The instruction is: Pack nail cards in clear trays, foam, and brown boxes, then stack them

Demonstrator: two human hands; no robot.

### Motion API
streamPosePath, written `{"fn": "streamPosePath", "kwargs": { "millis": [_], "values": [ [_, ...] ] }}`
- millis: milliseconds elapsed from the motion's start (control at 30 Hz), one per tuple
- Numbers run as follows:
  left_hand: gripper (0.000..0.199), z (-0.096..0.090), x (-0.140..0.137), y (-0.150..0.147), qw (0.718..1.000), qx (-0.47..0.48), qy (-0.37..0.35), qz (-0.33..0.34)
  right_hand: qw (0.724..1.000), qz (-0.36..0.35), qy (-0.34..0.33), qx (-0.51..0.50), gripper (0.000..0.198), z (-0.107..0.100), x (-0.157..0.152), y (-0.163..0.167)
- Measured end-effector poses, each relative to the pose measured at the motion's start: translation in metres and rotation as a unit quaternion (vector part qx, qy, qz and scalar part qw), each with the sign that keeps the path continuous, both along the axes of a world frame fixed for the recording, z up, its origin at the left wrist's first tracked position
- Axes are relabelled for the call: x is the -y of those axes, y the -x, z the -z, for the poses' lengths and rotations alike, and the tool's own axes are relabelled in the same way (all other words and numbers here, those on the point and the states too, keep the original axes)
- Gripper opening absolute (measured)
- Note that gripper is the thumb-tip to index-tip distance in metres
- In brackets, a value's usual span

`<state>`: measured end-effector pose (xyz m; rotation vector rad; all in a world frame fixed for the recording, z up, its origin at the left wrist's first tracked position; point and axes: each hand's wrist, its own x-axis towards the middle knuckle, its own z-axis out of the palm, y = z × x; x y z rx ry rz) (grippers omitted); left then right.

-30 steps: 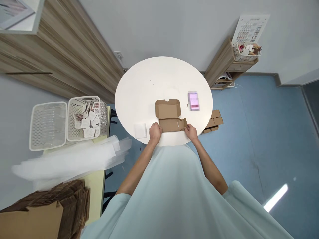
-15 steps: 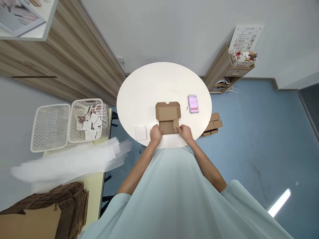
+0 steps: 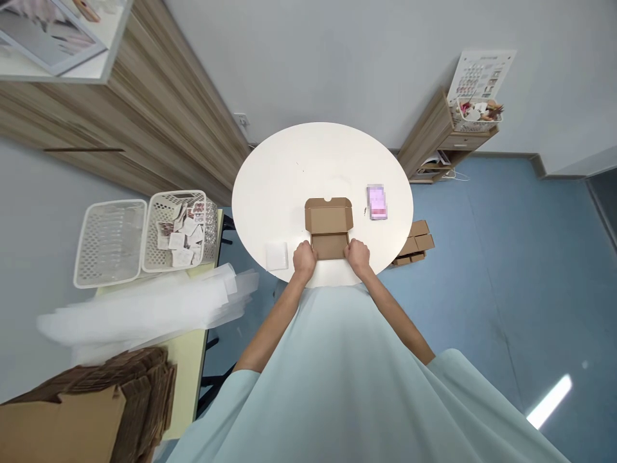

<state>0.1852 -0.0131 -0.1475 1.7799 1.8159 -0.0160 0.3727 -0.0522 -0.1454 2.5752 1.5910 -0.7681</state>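
Note:
A small brown cardboard box (image 3: 330, 245) lies on the white oval table (image 3: 270, 180) near its front edge, its lid raised and leaning away from me. My left hand (image 3: 304, 259) grips the left side wall, fingers curled. At the opposite side, my right hand (image 3: 357, 256) is closed on the right wall, with the fingertips partly hidden. Inside, the box bottom shows bare cardboard. Left of my left hand sits a square white packet (image 3: 276, 256). A pink-screened, blurred-out device or card (image 3: 376, 202) lies to the right of the lid.
Folded cardboard boxes (image 3: 420, 241) are stacked beyond the table's right edge. On a side table at left stand white plastic baskets (image 3: 179, 233) with small packets, white foam sheets (image 3: 159, 312) and piled flat cardboard (image 3: 139, 405). A wooden cabinet (image 3: 431, 138) stands at the back right.
The right side flap, which was folded inward over the box bottom, now stands up at the wall under my right hand. The whole view has shifted slightly.

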Motion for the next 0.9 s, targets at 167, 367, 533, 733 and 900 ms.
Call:
{"fn": "streamPosePath", "kwargs": {
  "millis": [167,367,533,733,900],
  "values": [
    [0.015,-0.002,0.002,-0.002,1.000,-0.025,0.004,0.006,1.000,0.000,-0.005,-0.002,0.023,0.000,0.000,-0.001],
    [0.043,0.001,-0.003,0.034,0.996,0.030,-0.036,-0.082,0.999,0.027,-0.017,-0.042,0.032,-0.015,0.015,-0.009],
    [0.061,0.010,-0.002,0.097,0.976,-0.031,-0.076,-0.202,0.993,0.058,-0.052,-0.093,0.033,-0.026,0.039,-0.014],
    [0.057,0.018,0.001,0.113,0.974,-0.083,-0.014,-0.210,0.988,0.065,-0.060,-0.128,0.031,-0.028,0.048,-0.010],
    [0.054,0.011,0.002,0.102,0.976,-0.060,-0.019,-0.209,0.987,0.057,-0.071,-0.134,0.029,-0.036,0.036,-0.006]
  ]
}}
